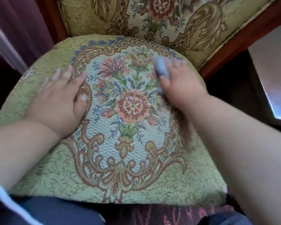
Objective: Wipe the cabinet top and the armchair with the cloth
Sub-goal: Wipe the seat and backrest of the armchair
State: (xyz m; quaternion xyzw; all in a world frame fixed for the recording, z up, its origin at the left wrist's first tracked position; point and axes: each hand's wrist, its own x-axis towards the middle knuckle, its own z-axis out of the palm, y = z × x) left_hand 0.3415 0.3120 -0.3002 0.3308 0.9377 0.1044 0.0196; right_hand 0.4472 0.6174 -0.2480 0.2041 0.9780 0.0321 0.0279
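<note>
The armchair seat (123,176) fills the view, green tapestry with a floral medallion. Its matching backrest (152,15) rises behind, framed in red-brown wood. My right hand (180,83) presses a small grey-blue cloth (161,69) onto the right rear of the seat; most of the cloth is hidden under the palm and the hand is blurred. My left hand (62,98) lies flat on the left side of the seat, fingers spread, holding nothing.
A glossy dark cabinet top (276,82) stands to the right of the chair. A purple curtain (11,30) hangs at the left. A dark red patterned carpet (169,213) and my dark trousers (58,211) show below the seat's front edge.
</note>
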